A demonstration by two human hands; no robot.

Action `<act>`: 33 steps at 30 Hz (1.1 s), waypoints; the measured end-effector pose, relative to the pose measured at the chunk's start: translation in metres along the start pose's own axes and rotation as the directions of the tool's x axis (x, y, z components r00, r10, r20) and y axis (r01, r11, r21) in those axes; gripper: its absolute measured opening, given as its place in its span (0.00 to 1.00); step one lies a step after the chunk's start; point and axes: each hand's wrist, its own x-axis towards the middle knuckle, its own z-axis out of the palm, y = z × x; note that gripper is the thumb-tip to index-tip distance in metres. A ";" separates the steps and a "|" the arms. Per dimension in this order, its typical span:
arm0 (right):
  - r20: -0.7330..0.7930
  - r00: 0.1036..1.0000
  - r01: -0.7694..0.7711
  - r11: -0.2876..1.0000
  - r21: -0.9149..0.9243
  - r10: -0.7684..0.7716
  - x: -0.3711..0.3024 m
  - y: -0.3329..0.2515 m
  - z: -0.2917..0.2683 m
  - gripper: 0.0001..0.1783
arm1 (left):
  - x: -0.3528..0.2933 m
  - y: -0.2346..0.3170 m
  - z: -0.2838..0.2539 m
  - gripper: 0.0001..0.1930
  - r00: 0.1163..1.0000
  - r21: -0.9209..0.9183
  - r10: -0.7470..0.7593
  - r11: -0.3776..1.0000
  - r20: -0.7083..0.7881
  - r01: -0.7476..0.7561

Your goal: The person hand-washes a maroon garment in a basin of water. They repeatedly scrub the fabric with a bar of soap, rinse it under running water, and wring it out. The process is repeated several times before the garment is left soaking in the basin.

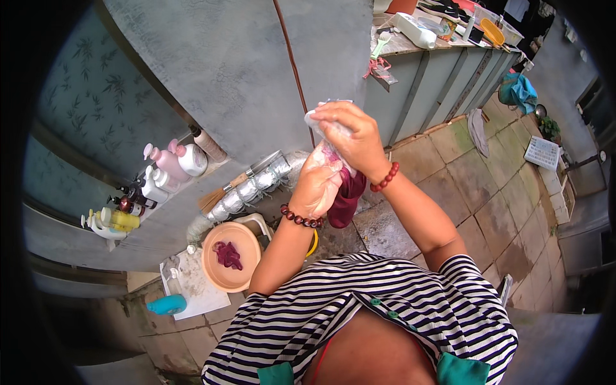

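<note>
In front of my chest my two hands come together around a wet maroon cloth (347,200). My left hand (319,183) is closed on its upper part, with whitish foam on the fingers and thumb. The cloth's lower end hangs loose between my forearms. Just above, my right hand (356,138) bends its fingers over a white, foamy-looking thing (312,119), whose kind I cannot make out. My right palm hides part of it and of the cloth. Each wrist wears a bead bracelet.
At lower left, a peach basin (210,274) holds another maroon cloth (227,255). A teal bottle (168,305) lies nearby. Several pump bottles (168,165) line the left ledge. A foil-wrapped pipe (247,192) and brush (212,200) are by the wall. A cluttered counter (410,54) stands at far right.
</note>
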 end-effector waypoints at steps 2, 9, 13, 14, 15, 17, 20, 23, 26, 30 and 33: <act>-0.060 0.997 -0.040 0.999 -0.025 0.039 -0.010 0.014 -0.010 0.12 | 0.003 0.016 0.010 0.30 0.998 -0.004 0.045 0.999 0.034 -0.045; 0.057 0.997 -0.047 0.998 0.039 0.044 -0.005 -0.012 -0.001 0.11 | -0.001 0.005 0.003 0.32 0.993 0.080 -0.115 0.990 -0.019 0.117; -0.033 0.999 0.001 1.000 -0.019 -0.001 -0.018 0.007 -0.014 0.12 | 0.004 0.020 0.007 0.33 0.996 0.038 -0.032 0.999 0.081 0.029; 0.010 0.999 0.031 0.999 0.025 -0.031 -0.028 0.000 -0.012 0.12 | 0.008 0.024 0.004 0.33 0.997 0.069 -0.018 0.998 0.070 0.013; 0.039 0.999 -0.023 0.999 0.037 0.021 -0.038 -0.008 -0.009 0.11 | 0.009 0.024 0.001 0.34 0.998 0.099 -0.017 0.995 0.056 0.012; 0.078 0.997 0.030 0.999 -0.015 -0.029 -0.039 -0.004 -0.004 0.14 | 0.008 0.017 -0.004 0.35 0.998 0.094 -0.044 0.995 0.039 0.040; 0.133 0.988 0.116 0.952 -0.285 -0.080 -0.023 0.006 -0.003 0.22 | 0.007 0.006 -0.001 0.31 0.999 -0.042 -0.032 0.999 -0.033 0.031; 0.219 0.970 0.173 0.924 -0.340 -0.101 -0.031 -0.003 0.001 0.30 | 0.009 0.012 0.003 0.27 0.988 -0.268 -0.026 0.963 -0.149 -0.015; 0.354 0.935 0.098 0.980 -0.176 -0.030 -0.042 -0.004 0.002 0.31 | 0.018 -0.006 -0.008 0.22 0.899 -0.050 0.106 0.989 -0.425 -0.140; 0.191 0.961 -0.231 0.958 0.167 0.199 -0.041 0.023 -0.009 0.24 | 0.018 -0.007 -0.032 0.18 0.910 -0.021 0.065 0.997 -0.410 -0.081; 0.175 0.891 -0.453 0.797 0.400 0.418 -0.031 0.038 -0.011 0.19 | 0.018 0.001 -0.023 0.16 0.931 0.017 0.020 1.000 -0.365 -0.015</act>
